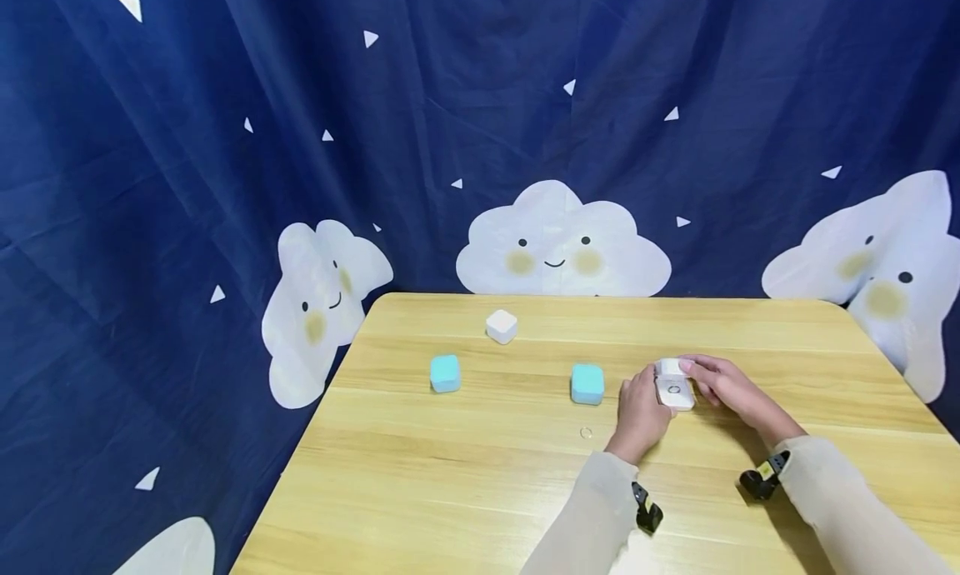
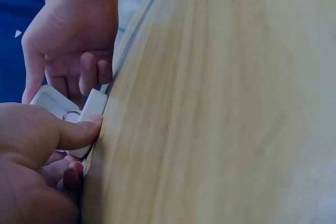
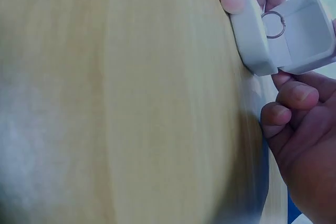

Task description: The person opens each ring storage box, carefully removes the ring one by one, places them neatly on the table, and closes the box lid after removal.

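Observation:
A white ring box (image 1: 676, 397) stands with its lid raised on the right half of the table. Inside it a thin silver ring (image 3: 283, 24) sits upright in the white insert. My left hand (image 1: 643, 412) grips the box's lower part, its thumb on the near side in the left wrist view. With thumb and fingers, my right hand (image 1: 731, 389) holds the raised lid (image 3: 310, 30) from the other side. Some fingertips of both hands are hidden behind the box. Left of my left hand, a second thin ring (image 1: 586, 432) lies on the wood.
Two closed light-blue boxes, a nearer one (image 1: 587, 384) and a left one (image 1: 445, 373), stand on the wooden table (image 1: 420, 492). Farther back is a closed white box (image 1: 502, 327). A dark blue cloud-print curtain (image 1: 480, 125) hangs behind the table's far edge.

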The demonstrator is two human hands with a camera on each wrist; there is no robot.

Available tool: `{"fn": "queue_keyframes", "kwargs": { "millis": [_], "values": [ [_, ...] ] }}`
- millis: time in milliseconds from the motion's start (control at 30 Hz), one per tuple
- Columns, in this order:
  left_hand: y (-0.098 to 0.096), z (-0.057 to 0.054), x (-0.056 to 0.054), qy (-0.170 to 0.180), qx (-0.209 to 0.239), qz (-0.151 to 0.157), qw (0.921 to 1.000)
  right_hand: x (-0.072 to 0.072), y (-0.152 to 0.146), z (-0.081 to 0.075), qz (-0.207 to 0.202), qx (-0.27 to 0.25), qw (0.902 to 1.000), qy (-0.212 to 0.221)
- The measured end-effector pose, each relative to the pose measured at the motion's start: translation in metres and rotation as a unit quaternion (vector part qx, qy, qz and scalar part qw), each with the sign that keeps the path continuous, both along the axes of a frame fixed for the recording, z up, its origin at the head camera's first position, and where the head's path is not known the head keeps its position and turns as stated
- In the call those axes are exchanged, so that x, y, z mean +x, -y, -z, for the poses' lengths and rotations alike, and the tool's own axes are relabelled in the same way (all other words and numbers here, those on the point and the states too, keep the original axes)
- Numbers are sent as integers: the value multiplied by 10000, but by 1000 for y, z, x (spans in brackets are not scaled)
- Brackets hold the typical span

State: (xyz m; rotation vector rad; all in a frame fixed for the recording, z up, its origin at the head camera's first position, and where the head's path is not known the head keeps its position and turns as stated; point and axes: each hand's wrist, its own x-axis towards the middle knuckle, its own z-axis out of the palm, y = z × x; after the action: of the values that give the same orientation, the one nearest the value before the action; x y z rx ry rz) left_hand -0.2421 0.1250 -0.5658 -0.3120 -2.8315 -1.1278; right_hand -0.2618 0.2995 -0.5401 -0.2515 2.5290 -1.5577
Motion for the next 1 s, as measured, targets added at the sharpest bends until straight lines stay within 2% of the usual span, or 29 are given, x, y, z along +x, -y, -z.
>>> {"fn": "queue_keyframes", "kwargs": {
  "millis": [300, 467, 633, 733, 833, 1000],
  "values": [
    [0, 3, -1, -196, 15, 30, 9998, -3, 2, 0, 311, 90, 9992, 228],
    [0, 3, -1, -62, 160, -20, 9999, -4, 2, 0, 496, 254, 9978, 360],
    [0, 3, 0, -12, 208, -53, 9998, 1, 0, -2, 768, 317, 9964, 192],
    [0, 2, 0, -2, 228, -59, 9997, 8, -1, -4, 929, 339, 9950, -111],
    [0, 1, 0, 47, 218, -72, 9997, 15, -1, -6, 1039, 553, 9905, -716],
    [1, 0, 0, 94, 151, -74, 9998, 24, 4, -5, 1134, 982, 9679, -2015]
  ]
}}
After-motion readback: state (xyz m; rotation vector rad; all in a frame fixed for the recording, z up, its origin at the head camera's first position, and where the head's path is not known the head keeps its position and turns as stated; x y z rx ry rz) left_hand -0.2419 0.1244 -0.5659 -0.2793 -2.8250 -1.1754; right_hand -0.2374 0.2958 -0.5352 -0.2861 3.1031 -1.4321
